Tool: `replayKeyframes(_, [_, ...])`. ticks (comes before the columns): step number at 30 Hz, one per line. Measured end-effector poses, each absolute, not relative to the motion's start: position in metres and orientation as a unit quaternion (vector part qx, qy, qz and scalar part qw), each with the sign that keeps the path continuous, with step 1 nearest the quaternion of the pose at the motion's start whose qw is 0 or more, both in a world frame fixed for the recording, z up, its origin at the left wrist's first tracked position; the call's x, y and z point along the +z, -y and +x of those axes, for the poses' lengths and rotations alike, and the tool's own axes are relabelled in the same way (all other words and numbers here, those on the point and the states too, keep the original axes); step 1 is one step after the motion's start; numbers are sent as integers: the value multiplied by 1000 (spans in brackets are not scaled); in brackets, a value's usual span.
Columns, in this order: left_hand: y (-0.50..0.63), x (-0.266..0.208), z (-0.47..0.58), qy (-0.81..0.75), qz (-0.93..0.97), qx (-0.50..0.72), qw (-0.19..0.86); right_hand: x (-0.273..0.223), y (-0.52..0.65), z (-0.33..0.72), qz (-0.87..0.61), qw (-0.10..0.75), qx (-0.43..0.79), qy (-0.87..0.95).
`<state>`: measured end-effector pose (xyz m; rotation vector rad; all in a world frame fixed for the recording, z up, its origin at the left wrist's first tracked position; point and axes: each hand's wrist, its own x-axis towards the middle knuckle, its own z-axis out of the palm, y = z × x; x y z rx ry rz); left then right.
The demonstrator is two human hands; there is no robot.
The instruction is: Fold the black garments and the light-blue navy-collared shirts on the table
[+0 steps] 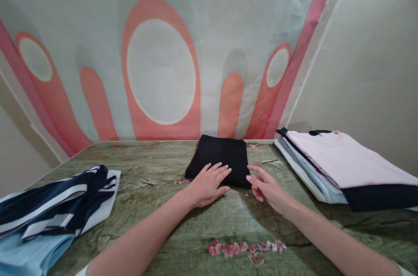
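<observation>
The folded black garment [222,152] lies at the far edge of the counter [156,158], sides running near to far; long axis unclear. The left hand [209,185] rests flat on it, fingers slightly spread; the right hand [266,188], fingers parted, is at its right edge.

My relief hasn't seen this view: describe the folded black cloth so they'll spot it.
Start with the wood-patterned table and go to the middle of its far edge. There, under the spread left hand and beside the right hand, lies the folded black cloth. It is plain black and lies apart from the striped clothes at left and the pink-topped pile at right.
</observation>
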<state>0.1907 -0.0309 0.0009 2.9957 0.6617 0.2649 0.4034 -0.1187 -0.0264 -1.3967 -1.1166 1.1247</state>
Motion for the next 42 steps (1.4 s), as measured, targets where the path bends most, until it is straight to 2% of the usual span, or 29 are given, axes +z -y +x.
replayKeyframes(4, [30, 0, 191, -213, 972, 96, 33, -23, 127, 391, -562, 458, 485, 490])
replayKeyframes(10, [29, -2, 192, -210, 972, 99, 32, -32, 118, 409, -585, 436, 421, 539])
replayKeyframes(16, [34, -2, 194, -200, 974, 105, 23, -31, 117, 423, -592, 379, 384, 599])
replayKeyframes(25, [49, 10, 200, -202, 971, 124, 19, -1, 134, 417, -519, 220, 511, 649])
replayKeyframes(27, [49, 8, 201, -211, 969, 131, 14, 4, 133, 421, -529, 218, 468, 673])
replayKeyframes(30, [50, 3, 201, -205, 969, 134, 10, 6, 127, 423, -539, 289, 282, 739])
replayKeyframes(32, [49, 0, 202, -197, 972, 128, 9, 1, 123, 422, -515, 304, 178, 781])
replayKeyframes(37, [47, 0, 203, -189, 975, 114, 10, -25, 99, 434, -554, 159, 99, 811])
replayKeyframes(42, [46, 2, 203, -186, 977, 106, 23, -49, 61, 481, -686, 127, 17, 716])
